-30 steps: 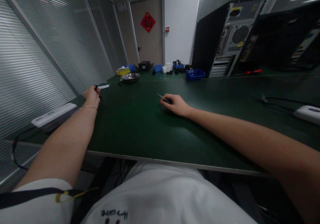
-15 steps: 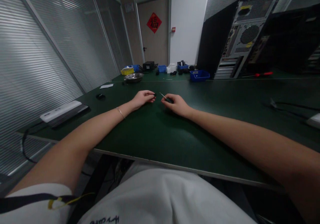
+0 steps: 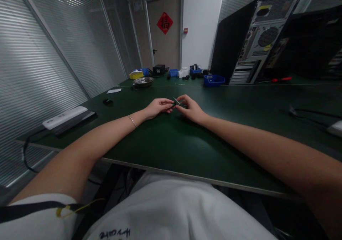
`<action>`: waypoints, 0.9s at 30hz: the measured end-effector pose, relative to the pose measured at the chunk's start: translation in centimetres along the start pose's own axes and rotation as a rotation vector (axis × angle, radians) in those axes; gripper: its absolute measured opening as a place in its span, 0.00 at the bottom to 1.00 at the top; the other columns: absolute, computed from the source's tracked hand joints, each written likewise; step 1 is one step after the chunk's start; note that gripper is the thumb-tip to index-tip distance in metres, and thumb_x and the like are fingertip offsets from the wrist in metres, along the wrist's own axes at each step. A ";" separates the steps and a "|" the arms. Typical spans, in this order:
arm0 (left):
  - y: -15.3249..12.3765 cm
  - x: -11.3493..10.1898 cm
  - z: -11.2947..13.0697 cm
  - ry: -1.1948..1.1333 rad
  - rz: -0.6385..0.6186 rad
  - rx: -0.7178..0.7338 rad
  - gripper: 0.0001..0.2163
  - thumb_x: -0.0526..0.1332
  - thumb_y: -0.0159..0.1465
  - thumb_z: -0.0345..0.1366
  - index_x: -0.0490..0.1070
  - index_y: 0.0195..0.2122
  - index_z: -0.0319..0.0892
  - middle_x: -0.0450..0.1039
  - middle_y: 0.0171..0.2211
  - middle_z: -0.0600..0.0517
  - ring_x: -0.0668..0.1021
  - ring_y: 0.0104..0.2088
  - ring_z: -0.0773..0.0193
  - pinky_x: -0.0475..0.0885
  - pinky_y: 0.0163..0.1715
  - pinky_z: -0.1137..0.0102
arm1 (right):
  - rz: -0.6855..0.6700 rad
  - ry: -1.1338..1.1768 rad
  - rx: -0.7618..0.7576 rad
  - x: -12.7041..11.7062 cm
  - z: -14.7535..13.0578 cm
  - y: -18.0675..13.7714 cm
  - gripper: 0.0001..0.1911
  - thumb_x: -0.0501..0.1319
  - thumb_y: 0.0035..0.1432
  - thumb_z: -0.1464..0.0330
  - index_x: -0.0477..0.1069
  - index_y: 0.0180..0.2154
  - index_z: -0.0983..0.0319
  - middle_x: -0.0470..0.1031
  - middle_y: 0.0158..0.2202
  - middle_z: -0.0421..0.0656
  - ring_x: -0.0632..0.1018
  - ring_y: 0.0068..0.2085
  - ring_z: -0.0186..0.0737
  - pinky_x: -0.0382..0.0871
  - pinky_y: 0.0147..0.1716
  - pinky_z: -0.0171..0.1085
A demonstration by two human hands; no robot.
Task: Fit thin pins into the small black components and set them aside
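Observation:
Over the green table, my left hand (image 3: 160,107) is closed, its fingertips pinching a small black part (image 3: 173,105) too small to make out fully. Close by on the right, my right hand (image 3: 192,108) is closed around a small screwdriver (image 3: 176,101) with a thin metal shaft, which points up and to the left. Its dark handle is mostly hidden by the fingers. The fingertips of both hands almost meet at the black part; whether the screwdriver touches it, I cannot tell.
Toward the back stand a metal bowl (image 3: 143,82), a yellow bin (image 3: 136,75) and a blue bin (image 3: 214,80). A black computer tower (image 3: 232,40) rises at the back right. To the left lie a white-and-black device (image 3: 70,120) with a cable and a small black object (image 3: 107,101).
My left hand has moved right with the black part, closing the gap to my right hand. The right hand's fingers have shifted around the screwdriver, and its shaft is now beside the part.

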State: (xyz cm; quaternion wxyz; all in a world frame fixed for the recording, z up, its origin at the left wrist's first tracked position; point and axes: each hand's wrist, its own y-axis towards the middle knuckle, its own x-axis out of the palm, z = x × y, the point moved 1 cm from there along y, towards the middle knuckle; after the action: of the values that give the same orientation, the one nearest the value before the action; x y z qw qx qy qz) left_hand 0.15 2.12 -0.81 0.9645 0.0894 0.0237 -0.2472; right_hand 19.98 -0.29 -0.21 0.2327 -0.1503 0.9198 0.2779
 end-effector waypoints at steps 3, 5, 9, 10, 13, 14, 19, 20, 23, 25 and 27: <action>0.1 -0.1 0.0 -0.069 0.038 -0.005 0.16 0.66 0.56 0.33 0.71 0.46 0.35 0.75 0.37 0.43 0.77 0.31 0.67 0.72 0.34 0.70 | 0.020 0.045 0.012 0.0 0.2 -0.2 0.19 0.58 0.55 0.61 0.59 0.47 0.59 0.70 0.36 0.40 0.69 0.23 0.29 0.62 0.20 0.30; 0.1 -0.2 0.0 -0.095 0.048 -0.009 0.15 0.66 0.57 0.33 0.71 0.45 0.35 0.75 0.38 0.43 0.76 0.31 0.68 0.72 0.34 0.71 | 0.010 0.043 0.009 0.0 0.2 -0.3 0.18 0.58 0.55 0.62 0.59 0.47 0.58 0.70 0.37 0.41 0.69 0.23 0.29 0.63 0.19 0.30; 0.4 -0.4 -0.1 -0.136 0.051 -0.003 0.14 0.66 0.57 0.34 0.73 0.44 0.36 0.75 0.38 0.44 0.76 0.31 0.68 0.71 0.33 0.73 | -0.001 -0.025 -0.017 -0.3 0.0 -0.6 0.15 0.57 0.56 0.63 0.63 0.46 0.59 0.71 0.38 0.42 0.70 0.27 0.31 0.66 0.24 0.32; 0.4 -0.4 -0.1 -0.142 0.053 -0.005 0.13 0.65 0.58 0.34 0.74 0.44 0.36 0.75 0.38 0.44 0.76 0.32 0.68 0.71 0.32 0.73 | 0.010 -0.048 -0.026 -0.4 0.0 -0.6 0.15 0.58 0.55 0.63 0.64 0.45 0.59 0.71 0.38 0.42 0.71 0.28 0.32 0.66 0.26 0.32; 0.6 -0.5 -0.2 -0.156 0.050 -0.012 0.13 0.65 0.58 0.34 0.74 0.44 0.36 0.75 0.38 0.43 0.76 0.32 0.68 0.71 0.32 0.74 | 0.056 -0.087 -0.045 -0.8 0.1 -0.7 0.14 0.59 0.54 0.64 0.68 0.43 0.61 0.72 0.38 0.43 0.72 0.32 0.35 0.67 0.30 0.35; 0.6 -0.5 -0.2 -0.162 0.047 -0.012 0.13 0.65 0.58 0.34 0.75 0.44 0.36 0.75 0.38 0.43 0.76 0.32 0.68 0.71 0.32 0.74 | 0.061 -0.088 -0.039 -0.9 0.1 -0.7 0.14 0.60 0.54 0.64 0.68 0.43 0.61 0.73 0.38 0.44 0.72 0.32 0.35 0.67 0.30 0.35; 0.6 -0.4 -0.2 -0.178 0.050 -0.015 0.13 0.66 0.57 0.33 0.75 0.43 0.36 0.75 0.39 0.44 0.75 0.32 0.68 0.71 0.31 0.74 | 0.014 -0.083 -0.023 -1.0 0.2 -0.6 0.14 0.60 0.54 0.64 0.70 0.42 0.61 0.74 0.41 0.45 0.72 0.29 0.34 0.67 0.28 0.35; 0.6 -0.4 -0.2 -0.175 0.052 -0.020 0.13 0.66 0.57 0.34 0.75 0.43 0.36 0.75 0.39 0.44 0.75 0.32 0.68 0.71 0.31 0.74 | 0.011 -0.089 -0.033 -0.9 0.2 -0.6 0.13 0.60 0.54 0.65 0.70 0.42 0.61 0.74 0.41 0.45 0.72 0.30 0.35 0.67 0.28 0.35; 0.5 -0.4 -0.2 -0.158 0.042 -0.038 0.13 0.66 0.57 0.34 0.75 0.43 0.37 0.75 0.39 0.44 0.75 0.32 0.68 0.70 0.32 0.73 | 0.019 -0.128 -0.080 -0.9 0.2 -0.6 0.12 0.60 0.54 0.66 0.71 0.42 0.61 0.75 0.40 0.45 0.74 0.35 0.38 0.68 0.33 0.37; 0.5 -0.6 -0.1 -0.147 0.014 -0.049 0.13 0.65 0.58 0.34 0.75 0.44 0.37 0.75 0.40 0.43 0.75 0.33 0.67 0.71 0.33 0.72 | 0.022 -0.175 -0.132 -0.8 0.3 -0.5 0.12 0.60 0.55 0.66 0.71 0.42 0.61 0.75 0.40 0.45 0.74 0.38 0.40 0.67 0.37 0.39; 0.4 -0.7 0.0 -0.139 -0.019 -0.054 0.14 0.65 0.58 0.33 0.75 0.45 0.36 0.75 0.39 0.43 0.75 0.33 0.67 0.71 0.34 0.71 | 0.015 -0.230 -0.183 -0.8 0.4 -0.5 0.12 0.59 0.55 0.67 0.71 0.42 0.61 0.76 0.40 0.45 0.74 0.40 0.41 0.67 0.39 0.40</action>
State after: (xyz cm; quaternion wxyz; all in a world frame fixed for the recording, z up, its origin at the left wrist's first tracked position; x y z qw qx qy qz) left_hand -0.30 2.84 -0.68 0.9635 0.0455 -0.0359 -0.2613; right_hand 20.99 -0.35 -0.31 0.3197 -0.1311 0.8589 0.3779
